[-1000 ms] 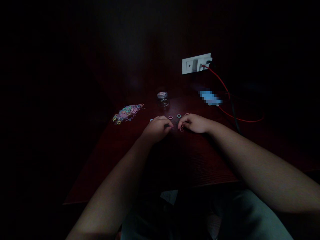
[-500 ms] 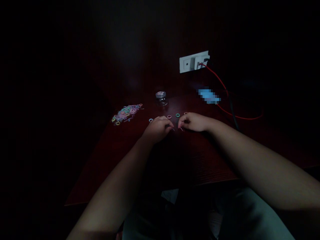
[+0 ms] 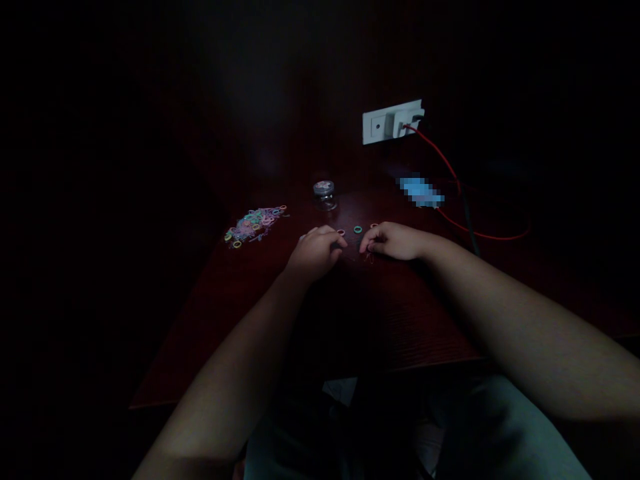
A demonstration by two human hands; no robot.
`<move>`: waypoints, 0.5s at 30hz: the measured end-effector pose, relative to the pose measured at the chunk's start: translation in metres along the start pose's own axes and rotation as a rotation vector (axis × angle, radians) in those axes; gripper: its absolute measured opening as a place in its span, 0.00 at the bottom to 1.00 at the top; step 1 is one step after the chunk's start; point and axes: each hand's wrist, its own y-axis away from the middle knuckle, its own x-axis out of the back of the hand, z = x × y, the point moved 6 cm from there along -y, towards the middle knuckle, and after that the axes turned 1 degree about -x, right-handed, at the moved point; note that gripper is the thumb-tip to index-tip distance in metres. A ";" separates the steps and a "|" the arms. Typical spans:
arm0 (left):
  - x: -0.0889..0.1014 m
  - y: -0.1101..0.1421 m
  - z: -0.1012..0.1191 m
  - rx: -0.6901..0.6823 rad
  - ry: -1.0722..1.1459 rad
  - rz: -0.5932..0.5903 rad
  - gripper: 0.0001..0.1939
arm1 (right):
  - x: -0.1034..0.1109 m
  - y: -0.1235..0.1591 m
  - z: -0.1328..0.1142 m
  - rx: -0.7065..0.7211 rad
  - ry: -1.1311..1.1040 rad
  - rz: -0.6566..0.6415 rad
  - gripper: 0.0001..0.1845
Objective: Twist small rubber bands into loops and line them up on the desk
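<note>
Very dark frame, detail is limited. Both hands rest on a dark red wooden table (image 3: pixel 410 320), knuckles up, fingers curled in, fingertips facing each other and close but not touching. Left hand (image 3: pixel 316 251) is loosely fisted; cannot tell whether it pinches anything. Right hand (image 3: pixel 393 241) has thumb and forefinger drawn together at its tip, a small reddish bit shows just under them (too small and dim to say if it's a band or if it's gripped).

2 small rubber rings sit just beyond the fingertips: a pink ring (image 3: pixel 341 232) touching or just beside the left hand, a teal ring (image 3: pixel 358 229) between the 2 hands.

Pile of coloured rings (image 3: pixel 255 223) well left of the hands. Small glass jar (image 3: pixel 325 194) upright behind them. Wall socket (image 3: pixel 393 122) at back with a red cable (image 3: pixel 450 173) trailing right across the table.
</note>
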 end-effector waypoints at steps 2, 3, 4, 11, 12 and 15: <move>0.001 0.002 -0.001 0.024 -0.016 -0.004 0.07 | 0.000 0.000 0.003 -0.014 -0.009 -0.002 0.12; 0.001 0.002 -0.001 0.025 -0.024 -0.015 0.06 | 0.001 0.000 0.004 -0.021 -0.013 0.000 0.11; 0.000 0.003 0.000 0.022 -0.032 -0.031 0.06 | 0.001 0.001 0.005 -0.026 -0.014 0.000 0.11; -0.008 0.000 0.007 -0.002 -0.050 -0.081 0.09 | 0.003 0.005 -0.001 0.028 0.068 -0.021 0.12; -0.010 -0.001 0.007 -0.009 -0.051 -0.089 0.09 | 0.002 0.005 -0.003 0.032 0.072 -0.026 0.10; -0.012 -0.003 0.009 -0.020 -0.054 -0.107 0.09 | 0.001 0.004 -0.006 0.037 0.073 -0.034 0.07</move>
